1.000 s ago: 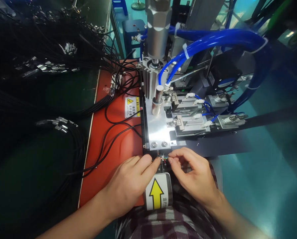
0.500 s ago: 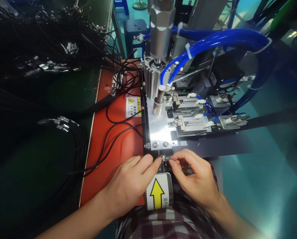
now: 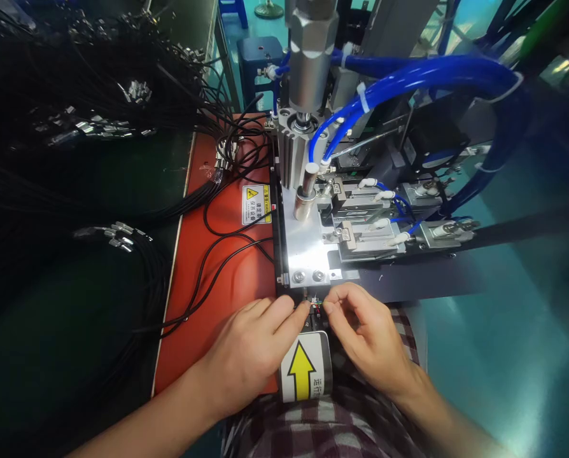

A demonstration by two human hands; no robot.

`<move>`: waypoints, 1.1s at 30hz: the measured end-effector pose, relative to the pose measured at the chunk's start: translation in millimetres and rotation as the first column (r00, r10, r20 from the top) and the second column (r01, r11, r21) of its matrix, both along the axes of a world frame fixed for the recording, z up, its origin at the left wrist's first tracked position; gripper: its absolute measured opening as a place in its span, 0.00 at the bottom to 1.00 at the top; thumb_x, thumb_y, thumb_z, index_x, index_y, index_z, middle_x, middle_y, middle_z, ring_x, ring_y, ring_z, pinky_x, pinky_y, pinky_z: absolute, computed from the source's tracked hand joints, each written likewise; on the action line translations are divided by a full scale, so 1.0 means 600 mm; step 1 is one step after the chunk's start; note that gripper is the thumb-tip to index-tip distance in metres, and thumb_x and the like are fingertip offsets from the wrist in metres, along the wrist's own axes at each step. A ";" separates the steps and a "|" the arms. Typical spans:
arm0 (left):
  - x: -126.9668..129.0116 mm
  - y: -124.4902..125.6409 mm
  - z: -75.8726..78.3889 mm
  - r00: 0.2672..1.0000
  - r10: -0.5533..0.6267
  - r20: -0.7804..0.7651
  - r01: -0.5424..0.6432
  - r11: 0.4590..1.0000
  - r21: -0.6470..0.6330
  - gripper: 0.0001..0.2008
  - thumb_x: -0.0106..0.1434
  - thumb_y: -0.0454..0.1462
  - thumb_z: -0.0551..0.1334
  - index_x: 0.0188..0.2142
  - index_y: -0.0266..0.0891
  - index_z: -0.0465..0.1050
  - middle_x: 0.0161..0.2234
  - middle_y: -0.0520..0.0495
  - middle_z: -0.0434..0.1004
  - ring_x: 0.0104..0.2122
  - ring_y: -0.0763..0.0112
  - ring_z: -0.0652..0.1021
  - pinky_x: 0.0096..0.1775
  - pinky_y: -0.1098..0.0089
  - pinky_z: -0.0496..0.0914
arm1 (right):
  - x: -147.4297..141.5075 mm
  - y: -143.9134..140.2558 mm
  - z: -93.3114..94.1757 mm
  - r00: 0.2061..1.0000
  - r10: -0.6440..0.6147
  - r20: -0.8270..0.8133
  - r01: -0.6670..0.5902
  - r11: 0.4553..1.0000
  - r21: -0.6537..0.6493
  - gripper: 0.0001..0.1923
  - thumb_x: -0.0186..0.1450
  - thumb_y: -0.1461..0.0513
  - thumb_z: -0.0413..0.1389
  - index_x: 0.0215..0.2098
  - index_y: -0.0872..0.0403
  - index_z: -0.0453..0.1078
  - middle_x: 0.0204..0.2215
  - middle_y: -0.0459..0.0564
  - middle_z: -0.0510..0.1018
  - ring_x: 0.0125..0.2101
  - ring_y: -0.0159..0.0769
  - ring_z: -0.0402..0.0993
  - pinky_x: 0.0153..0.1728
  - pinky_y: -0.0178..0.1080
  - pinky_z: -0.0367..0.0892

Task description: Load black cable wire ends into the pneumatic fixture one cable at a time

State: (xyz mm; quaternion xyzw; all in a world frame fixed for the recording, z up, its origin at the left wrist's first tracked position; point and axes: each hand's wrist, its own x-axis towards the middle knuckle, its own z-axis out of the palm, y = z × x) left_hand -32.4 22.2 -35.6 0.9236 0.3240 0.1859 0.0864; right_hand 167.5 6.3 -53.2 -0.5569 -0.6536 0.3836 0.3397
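Both hands pinch a tiny wired part at the mouth of the fixture.

Left hand (image 3: 253, 346) lies on the orange mat (image 3: 208, 292) with thumb and forefinger closed toward the small part with coloured wire ends (image 3: 316, 305); right hand (image 3: 368, 337) meets it from the other side, fingertips drawn together on the same piece. I cannot tell how firmly either grips, since the part is nearly hidden between the fingertips. It sits just below the silver plate (image 3: 303, 248) of the pneumatic press (image 3: 308, 70), directly above the yellow arrow label (image 3: 302, 375). I judge this to be the seating step: the wire ends are being lined up in the slot. The next move calls for fine alignment, keeping the strands apart, and fingers clear of the press. Black cables (image 3: 122, 235) lie well off to the left.
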 end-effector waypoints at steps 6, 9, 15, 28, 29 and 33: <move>0.000 -0.002 0.002 1.000 -0.002 0.008 0.002 1.000 -0.017 0.16 0.68 0.28 0.48 0.50 0.26 0.68 0.30 0.44 0.70 0.27 0.66 0.71 0.27 0.67 0.71 | -0.002 0.001 0.002 1.000 -0.001 0.022 0.001 1.000 -0.030 0.06 0.67 0.65 0.49 0.32 0.53 0.63 0.27 0.45 0.69 0.27 0.32 0.65 0.29 0.36 0.61; 0.000 -0.001 0.001 1.000 -0.001 0.008 0.002 1.000 -0.026 0.16 0.67 0.28 0.48 0.51 0.26 0.68 0.30 0.44 0.70 0.27 0.66 0.72 0.28 0.66 0.71 | -0.002 0.000 0.004 1.000 0.009 0.026 -0.008 1.000 -0.030 0.06 0.68 0.65 0.48 0.32 0.53 0.63 0.27 0.45 0.69 0.28 0.33 0.66 0.30 0.36 0.61; 0.000 0.001 0.000 1.000 -0.005 0.011 0.005 1.000 -0.027 0.16 0.68 0.28 0.49 0.51 0.26 0.68 0.30 0.44 0.71 0.27 0.66 0.72 0.28 0.66 0.72 | -0.003 -0.002 0.006 1.000 0.011 0.021 -0.010 1.000 -0.017 0.05 0.68 0.65 0.48 0.33 0.53 0.63 0.28 0.45 0.69 0.28 0.33 0.66 0.30 0.36 0.61; -0.001 0.001 -0.003 1.000 -0.009 0.015 0.010 0.999 -0.039 0.16 0.67 0.28 0.50 0.51 0.26 0.67 0.31 0.44 0.70 0.27 0.66 0.71 0.27 0.66 0.71 | -0.003 -0.001 0.004 0.997 -0.005 0.082 0.010 0.998 -0.059 0.05 0.68 0.64 0.48 0.33 0.53 0.63 0.27 0.45 0.70 0.27 0.33 0.67 0.30 0.37 0.60; -0.001 0.001 -0.003 1.000 -0.007 0.016 0.008 0.999 -0.036 0.16 0.67 0.28 0.50 0.51 0.26 0.67 0.31 0.44 0.70 0.27 0.66 0.71 0.27 0.66 0.71 | -0.004 -0.001 0.004 0.996 -0.004 0.084 0.009 0.998 -0.064 0.06 0.68 0.64 0.48 0.33 0.53 0.63 0.27 0.45 0.70 0.27 0.33 0.67 0.30 0.37 0.60; -0.002 0.001 -0.003 1.000 -0.006 0.020 0.007 1.000 -0.023 0.15 0.67 0.28 0.50 0.51 0.26 0.67 0.30 0.45 0.70 0.26 0.67 0.70 0.27 0.67 0.70 | -0.006 -0.001 0.006 0.996 -0.008 0.087 0.014 0.997 -0.077 0.06 0.68 0.63 0.48 0.33 0.53 0.63 0.28 0.46 0.71 0.27 0.34 0.67 0.30 0.37 0.60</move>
